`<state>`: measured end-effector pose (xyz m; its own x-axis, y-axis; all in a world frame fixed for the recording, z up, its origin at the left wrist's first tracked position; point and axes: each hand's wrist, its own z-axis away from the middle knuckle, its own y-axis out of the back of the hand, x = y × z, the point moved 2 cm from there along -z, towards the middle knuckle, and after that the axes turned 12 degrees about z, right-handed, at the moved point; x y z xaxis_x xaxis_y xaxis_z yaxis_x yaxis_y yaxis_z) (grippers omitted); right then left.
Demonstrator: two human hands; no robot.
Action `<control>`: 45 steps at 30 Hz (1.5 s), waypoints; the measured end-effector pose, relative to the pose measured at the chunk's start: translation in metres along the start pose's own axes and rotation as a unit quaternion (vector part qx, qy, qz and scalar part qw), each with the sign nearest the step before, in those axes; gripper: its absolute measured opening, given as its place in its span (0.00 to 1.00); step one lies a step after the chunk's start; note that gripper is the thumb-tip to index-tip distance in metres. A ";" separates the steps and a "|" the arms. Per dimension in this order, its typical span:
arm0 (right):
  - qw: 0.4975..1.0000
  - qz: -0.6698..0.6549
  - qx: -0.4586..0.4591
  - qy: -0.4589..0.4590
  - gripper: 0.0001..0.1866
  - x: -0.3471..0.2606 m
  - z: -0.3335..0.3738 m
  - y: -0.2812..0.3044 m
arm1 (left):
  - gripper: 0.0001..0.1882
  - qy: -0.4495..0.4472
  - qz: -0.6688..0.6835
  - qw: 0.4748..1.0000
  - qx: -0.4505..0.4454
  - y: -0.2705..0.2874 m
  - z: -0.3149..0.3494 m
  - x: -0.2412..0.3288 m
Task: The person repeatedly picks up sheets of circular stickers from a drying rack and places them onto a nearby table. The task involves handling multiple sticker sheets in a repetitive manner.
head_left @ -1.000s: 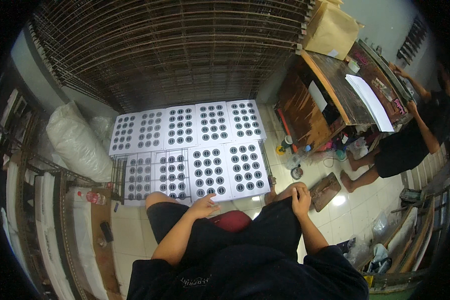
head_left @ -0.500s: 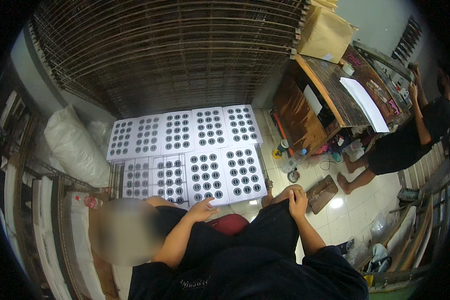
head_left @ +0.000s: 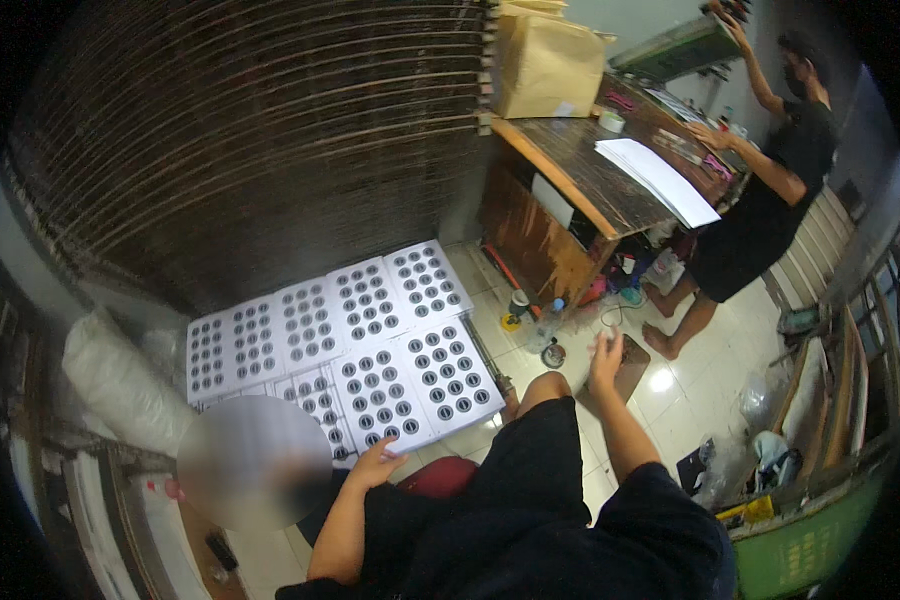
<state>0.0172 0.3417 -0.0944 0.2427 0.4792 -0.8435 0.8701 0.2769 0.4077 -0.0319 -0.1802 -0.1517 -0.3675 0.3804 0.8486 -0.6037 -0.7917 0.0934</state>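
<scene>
White sheets printed with rows of black round marks [head_left: 368, 300] lie side by side in two rows on a wire rack in front of me. My left hand [head_left: 378, 464] is at the near edge of the front row, fingers stretched out and holding nothing; whether it touches the paper I cannot tell. Out past my right knee, above the floor, my right hand [head_left: 606, 362] is held up with its fingers apart and nothing in it. A brown block-like stool [head_left: 625, 375] stands behind that hand. A blurred round patch hides part of the front row at left.
Stacked wire drying racks [head_left: 240, 130] rise behind the sheets. A wooden table [head_left: 560, 160] holds a white paper stack [head_left: 660, 180] and a large tan paper package [head_left: 548, 65]. A co-worker [head_left: 780, 190] stands there, hand on a raised green-framed screen [head_left: 680, 50]. Bottles and a tin occupy the floor.
The view has turned to the right. My right hand has left my knee and extended forward, its fingers spreading. The co-worker now stands more upright, with the screen raised.
</scene>
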 end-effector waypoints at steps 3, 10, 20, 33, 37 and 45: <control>0.974 -0.189 0.120 -0.035 0.23 -0.021 -0.097 0.032 | 0.35 -0.005 -0.030 0.999 0.013 -0.004 0.006 0.019; 0.915 -0.333 0.149 -0.172 0.43 -0.080 -0.222 0.101 | 0.36 0.014 -0.049 0.999 0.017 -0.009 0.003 0.025; 0.847 -0.499 0.045 -0.177 0.56 -0.112 -0.258 0.106 | 0.36 0.012 -0.061 0.998 0.032 -0.004 -0.007 0.003; 0.828 -0.524 -0.142 -0.136 0.35 -0.111 -0.270 0.103 | 0.36 0.029 -0.061 0.997 0.027 -0.015 0.001 0.026; 0.902 -0.378 -0.159 -0.137 0.23 -0.117 -0.253 0.090 | 0.34 0.016 -0.058 0.998 0.032 -0.013 -0.005 0.013; 0.975 -0.095 -0.081 0.186 0.18 -0.152 -0.111 0.056 | 0.34 -0.131 -0.040 0.990 0.035 -0.050 0.010 0.044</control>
<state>-0.0183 0.3766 0.0957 -0.1153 0.6669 -0.7362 0.7979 0.5036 0.3312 -0.0111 -0.1286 -0.1142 -0.1199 0.3137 0.9419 -0.5691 -0.7991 0.1937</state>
